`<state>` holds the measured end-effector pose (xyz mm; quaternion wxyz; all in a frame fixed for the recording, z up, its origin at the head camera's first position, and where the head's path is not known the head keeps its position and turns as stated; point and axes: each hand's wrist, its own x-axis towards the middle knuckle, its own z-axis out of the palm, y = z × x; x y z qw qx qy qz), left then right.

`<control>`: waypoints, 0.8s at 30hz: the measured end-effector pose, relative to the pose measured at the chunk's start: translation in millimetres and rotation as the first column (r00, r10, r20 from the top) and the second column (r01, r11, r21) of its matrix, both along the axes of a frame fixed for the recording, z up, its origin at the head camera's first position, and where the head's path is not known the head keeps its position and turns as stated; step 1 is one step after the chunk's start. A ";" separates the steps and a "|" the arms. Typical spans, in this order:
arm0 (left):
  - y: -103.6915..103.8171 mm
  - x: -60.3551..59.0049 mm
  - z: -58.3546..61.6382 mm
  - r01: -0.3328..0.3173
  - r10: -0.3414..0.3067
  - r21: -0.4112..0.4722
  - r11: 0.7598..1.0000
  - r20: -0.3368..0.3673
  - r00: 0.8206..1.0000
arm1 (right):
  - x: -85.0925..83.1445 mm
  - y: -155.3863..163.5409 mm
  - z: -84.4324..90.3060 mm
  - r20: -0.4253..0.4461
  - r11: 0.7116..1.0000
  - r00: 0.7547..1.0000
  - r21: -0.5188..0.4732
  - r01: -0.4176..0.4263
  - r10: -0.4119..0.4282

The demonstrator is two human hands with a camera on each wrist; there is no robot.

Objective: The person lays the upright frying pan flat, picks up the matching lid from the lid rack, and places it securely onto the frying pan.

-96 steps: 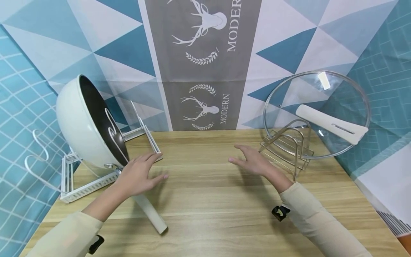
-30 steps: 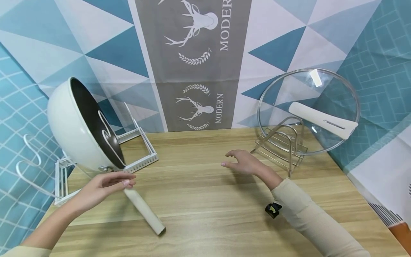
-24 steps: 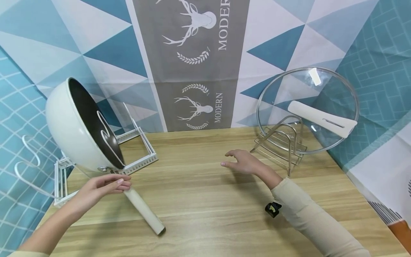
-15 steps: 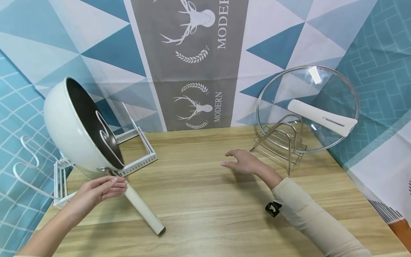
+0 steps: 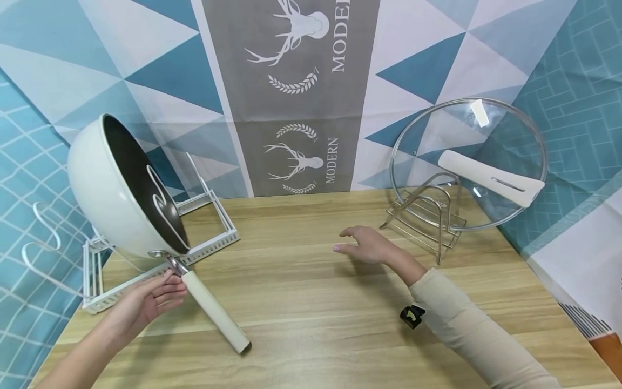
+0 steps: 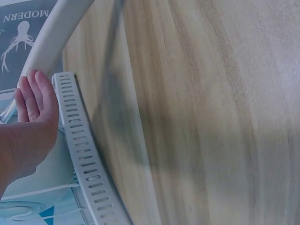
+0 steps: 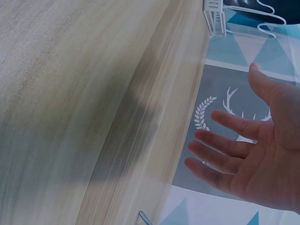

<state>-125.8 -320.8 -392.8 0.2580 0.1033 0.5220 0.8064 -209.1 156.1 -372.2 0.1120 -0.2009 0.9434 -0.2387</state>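
The left hand (image 5: 146,302) reaches forward from the lower left, palm turned inward and fingers (image 6: 35,96) loosely extended and close together, holding nothing. Its forearm is bare up to the frame edge. The right hand (image 5: 369,247) hovers out ahead at mid-height, palm down, fingers (image 7: 225,154) spread and relaxed, thumb apart. The right arm, in a cream sleeve (image 5: 466,329), runs back to the lower right corner.
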 end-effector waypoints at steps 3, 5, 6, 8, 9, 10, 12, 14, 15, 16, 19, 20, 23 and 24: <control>-0.3 -0.2 -3.1 0.003 -0.004 0.025 1.000 0.040 0.999 | 0.6 -0.1 0.2 -0.003 1.000 1.000 0.003 0.000 0.000; -0.1 0.2 -4.3 0.009 -0.011 0.038 0.999 0.059 0.998 | 1.2 0.1 0.2 -0.004 1.000 1.000 0.006 0.004 -0.004; -0.3 0.7 -4.7 0.010 -0.013 0.046 0.999 0.071 0.997 | 1.4 0.0 0.3 -0.003 1.000 1.000 0.006 0.003 -0.003; -1.2 2.4 -4.8 -0.001 -0.003 0.042 0.999 0.092 0.996 | 0.9 -0.8 0.2 -0.005 1.000 1.000 0.006 -0.002 0.002; -1.8 3.4 -4.7 -0.010 0.006 0.032 0.999 0.101 0.995 | 0.7 -1.5 0.4 -0.005 1.000 1.000 0.003 -0.004 0.004; -1.8 3.4 -4.7 -0.018 0.015 0.019 1.000 0.115 0.993 | 0.9 -1.3 0.3 -0.003 1.000 1.000 0.002 -0.003 0.003; -1.9 3.5 -4.5 -0.043 0.045 -0.019 0.999 0.144 0.989 | 1.1 -1.2 0.3 -0.001 1.000 1.000 -0.001 -0.002 0.002; -1.8 3.2 -4.6 -0.069 0.079 -0.065 0.996 0.165 0.983 | 1.4 -1.3 0.5 -0.002 1.000 1.000 -0.001 -0.001 0.001; -1.8 3.0 -4.9 -0.081 0.094 -0.084 0.993 0.173 0.980 | 1.5 -1.4 0.7 -0.003 1.000 1.000 0.000 -0.001 0.001; -1.8 2.7 -5.4 -0.091 0.109 -0.101 0.991 0.181 0.977 | 1.5 -1.5 0.8 -0.004 1.000 1.000 0.000 -0.002 0.002; -1.5 2.4 -7.5 -0.106 0.131 -0.146 0.984 0.173 0.976 | 1.8 -1.7 1.1 -0.007 1.000 1.000 0.002 -0.005 0.005; -1.4 2.2 -8.4 -0.106 0.131 -0.148 0.983 0.169 0.977 | 1.9 -1.8 1.1 -0.005 1.000 1.000 0.002 -0.004 0.004; -0.5 1.6 -10.2 -0.095 0.116 -0.144 0.985 0.151 0.982 | 2.0 -1.8 0.8 0.001 1.000 1.000 0.004 -0.001 0.001; 0.0 1.2 -10.6 -0.087 0.107 -0.135 0.987 0.148 0.983 | 2.0 -1.8 0.6 0.003 1.000 1.000 0.003 0.001 -0.001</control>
